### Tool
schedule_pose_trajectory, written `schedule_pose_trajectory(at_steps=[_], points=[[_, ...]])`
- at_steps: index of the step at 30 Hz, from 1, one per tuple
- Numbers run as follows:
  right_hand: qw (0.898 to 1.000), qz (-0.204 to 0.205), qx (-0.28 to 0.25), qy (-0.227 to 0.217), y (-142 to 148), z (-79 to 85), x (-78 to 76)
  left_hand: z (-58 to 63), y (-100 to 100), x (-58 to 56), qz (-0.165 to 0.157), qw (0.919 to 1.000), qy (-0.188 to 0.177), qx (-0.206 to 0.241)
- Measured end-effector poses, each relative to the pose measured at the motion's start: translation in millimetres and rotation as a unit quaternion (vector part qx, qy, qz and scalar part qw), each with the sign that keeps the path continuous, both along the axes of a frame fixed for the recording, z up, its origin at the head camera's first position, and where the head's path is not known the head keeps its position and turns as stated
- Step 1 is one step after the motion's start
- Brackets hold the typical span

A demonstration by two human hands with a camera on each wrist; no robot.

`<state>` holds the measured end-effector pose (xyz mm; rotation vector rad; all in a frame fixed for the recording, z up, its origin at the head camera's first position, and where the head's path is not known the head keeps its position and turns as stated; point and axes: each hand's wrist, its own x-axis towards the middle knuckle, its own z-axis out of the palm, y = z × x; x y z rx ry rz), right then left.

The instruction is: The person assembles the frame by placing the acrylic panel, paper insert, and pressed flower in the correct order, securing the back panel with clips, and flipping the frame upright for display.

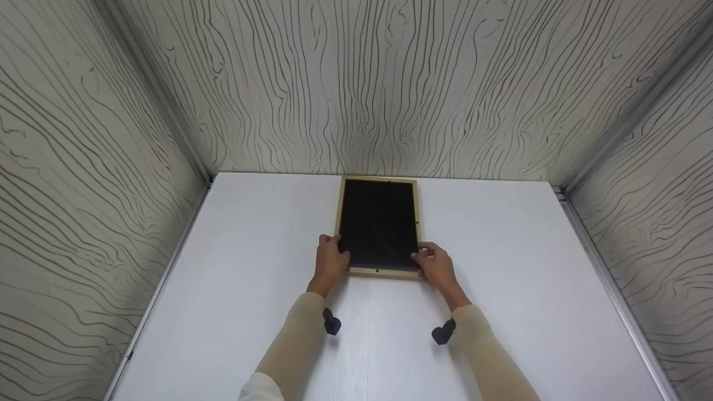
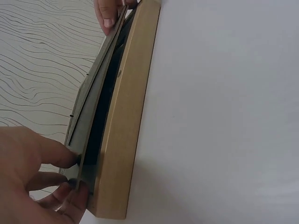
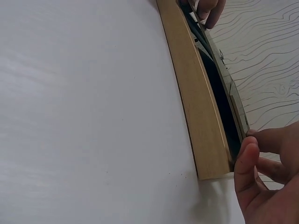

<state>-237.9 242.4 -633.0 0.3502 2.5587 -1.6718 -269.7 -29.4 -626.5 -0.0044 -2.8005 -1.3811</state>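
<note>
A picture frame [image 1: 363, 271] with a light wooden rim lies on the table, its near edge towards me. A black backing board [image 1: 379, 223] fills it in the head view. My left hand [image 1: 331, 260] pinches the board's near left corner, and my right hand [image 1: 439, 266] pinches the near right corner. In the left wrist view, the near edge of the board [image 2: 95, 105] is raised above the wooden rim [image 2: 126, 121], leaving a dark gap. The right wrist view shows the same gap beside the rim [image 3: 198, 98], with thumb and fingers [image 3: 247, 161] at the board's corner.
The white table [image 1: 267, 234] carries the frame near its back edge. Wood-grain patterned panels [image 1: 356, 83] stand behind and on both sides. Metal rails [image 1: 618, 312] run along the table's sides. A small black device [image 1: 331, 322] sits at each wrist.
</note>
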Motion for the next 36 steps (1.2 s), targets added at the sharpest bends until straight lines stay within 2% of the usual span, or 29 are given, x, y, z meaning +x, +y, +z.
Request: schedule_pose_trajectory(at_steps=[7,13,19,26,32,36], points=[[1.000,-0.002,0.001,-0.005,-1,-2.3,-1.5,0.2,-2,2.7,0.022,0.9997,0.013,-0.005],[1.000,-0.006,0.005,-0.005,-1,-3.9,-0.4,-6.7,-8,1.8,0.029,0.9990,0.031,-0.015],[1.000,0.003,0.026,0.012,-2,-5.6,-0.2,-14.1,-10,1.2,0.039,0.9992,-0.005,-0.004],[0.999,-0.004,0.035,0.028,-2,-6.3,-1.4,-16.4,-12,-0.5,0.026,0.9994,-0.021,0.004],[0.997,-0.005,0.064,0.047,-2,-10.3,-4.0,-16.4,-15,2.2,0.002,0.9996,-0.026,0.001],[0.994,-0.006,0.096,0.048,-3,-10.5,-5.5,-16.0,-15,2.7,-0.001,0.9995,-0.032,-0.001]])
